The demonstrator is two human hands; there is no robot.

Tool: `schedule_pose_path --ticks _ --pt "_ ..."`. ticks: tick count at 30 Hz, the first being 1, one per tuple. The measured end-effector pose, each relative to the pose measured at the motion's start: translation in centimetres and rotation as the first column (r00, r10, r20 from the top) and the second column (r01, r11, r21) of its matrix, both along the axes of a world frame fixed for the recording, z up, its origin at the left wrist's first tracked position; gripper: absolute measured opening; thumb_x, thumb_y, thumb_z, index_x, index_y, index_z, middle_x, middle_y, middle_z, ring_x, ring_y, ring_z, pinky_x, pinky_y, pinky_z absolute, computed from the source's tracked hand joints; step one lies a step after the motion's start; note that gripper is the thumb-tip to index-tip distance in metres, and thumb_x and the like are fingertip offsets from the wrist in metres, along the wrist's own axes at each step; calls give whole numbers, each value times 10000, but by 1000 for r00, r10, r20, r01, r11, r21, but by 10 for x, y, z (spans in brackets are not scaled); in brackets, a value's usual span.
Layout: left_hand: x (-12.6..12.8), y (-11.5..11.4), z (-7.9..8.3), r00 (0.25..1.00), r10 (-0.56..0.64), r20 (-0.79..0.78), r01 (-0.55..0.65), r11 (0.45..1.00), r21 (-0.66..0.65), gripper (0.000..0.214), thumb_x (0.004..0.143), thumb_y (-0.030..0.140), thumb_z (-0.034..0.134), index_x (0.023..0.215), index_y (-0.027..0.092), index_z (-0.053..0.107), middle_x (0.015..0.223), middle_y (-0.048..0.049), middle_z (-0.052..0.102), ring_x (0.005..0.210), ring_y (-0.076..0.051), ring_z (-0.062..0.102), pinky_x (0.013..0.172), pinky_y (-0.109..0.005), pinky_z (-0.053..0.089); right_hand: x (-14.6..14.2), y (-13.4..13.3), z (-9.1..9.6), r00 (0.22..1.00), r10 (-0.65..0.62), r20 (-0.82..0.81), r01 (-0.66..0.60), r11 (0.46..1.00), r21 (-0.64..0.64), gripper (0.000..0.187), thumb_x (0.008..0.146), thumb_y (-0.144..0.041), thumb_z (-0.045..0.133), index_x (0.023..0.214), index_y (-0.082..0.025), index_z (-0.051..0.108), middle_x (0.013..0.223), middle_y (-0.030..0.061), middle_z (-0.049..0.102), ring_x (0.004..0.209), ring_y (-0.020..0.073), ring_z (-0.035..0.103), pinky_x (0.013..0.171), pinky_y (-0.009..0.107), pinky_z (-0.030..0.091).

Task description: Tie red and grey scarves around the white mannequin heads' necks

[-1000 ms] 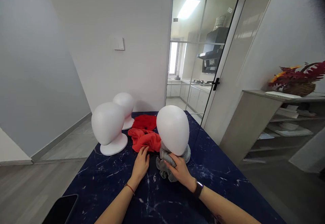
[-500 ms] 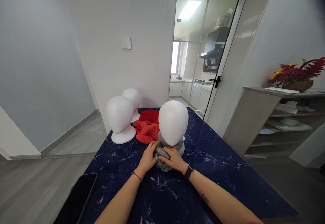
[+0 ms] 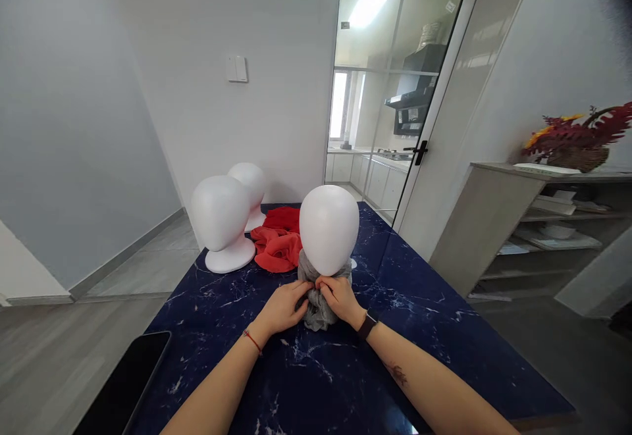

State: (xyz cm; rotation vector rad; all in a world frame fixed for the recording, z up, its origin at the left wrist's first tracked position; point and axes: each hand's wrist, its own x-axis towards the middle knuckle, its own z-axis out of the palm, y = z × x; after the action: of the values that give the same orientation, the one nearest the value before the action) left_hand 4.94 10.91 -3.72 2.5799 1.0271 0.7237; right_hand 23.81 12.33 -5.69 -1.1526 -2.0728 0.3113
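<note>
Hands (image 3: 282,306) gripping gray cloth (image 3: 318,317), white mannequin head (image 3: 329,228) above, red cloths (image 3: 278,252) beside

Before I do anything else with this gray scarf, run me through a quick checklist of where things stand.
1. Gray scarf at the neck of the nearest white head form: ok in front; behind, cannot tell.
2. Head form standing upright: ok.
3. Left hand and right hand both at the scarf: ok, fingertips close together at its front.
4. Firm grip: cannot tell, the fingers hide what they pinch.
5. Scarf front smooth: not ok, it bunches below the hands.
6. Red cloths apart from the hands: ok, they lie behind the left hand.
</note>
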Motion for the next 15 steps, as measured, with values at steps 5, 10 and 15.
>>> schedule_pose_path --ticks 5,10,15 --pt "-4 9 -8 994 54 -95 -46 995 89 270 794 132 479 1038 228 543 1045 -44 581 941 -183 566 827 -312 461 -2 -3 6 990 -67 125 61 997 49 332 874 -284 392 665 -160 619 589 21 621 556 112 527 571 219 253" --pt "-5 8 -5 992 48 -113 -23 977 213 221 733 71 506 895 212 561 1151 -54 572 1033 -210 508 896 -365 431 -3 -3 4 973 -135 189 125 990 66 366 892 -287 378 651 -159 622 590 23 635 538 103 524 558 233 223" --pt "1 0 2 990 -54 -128 88 956 280 192 686 79 554 832 206 556 1047 -37 627 1080 -223 472 909 -384 407 -4 1 2 957 -229 178 233 973 2 367 904 -256 364 741 -169 681 695 48 695 625 130 599 597 234 287"
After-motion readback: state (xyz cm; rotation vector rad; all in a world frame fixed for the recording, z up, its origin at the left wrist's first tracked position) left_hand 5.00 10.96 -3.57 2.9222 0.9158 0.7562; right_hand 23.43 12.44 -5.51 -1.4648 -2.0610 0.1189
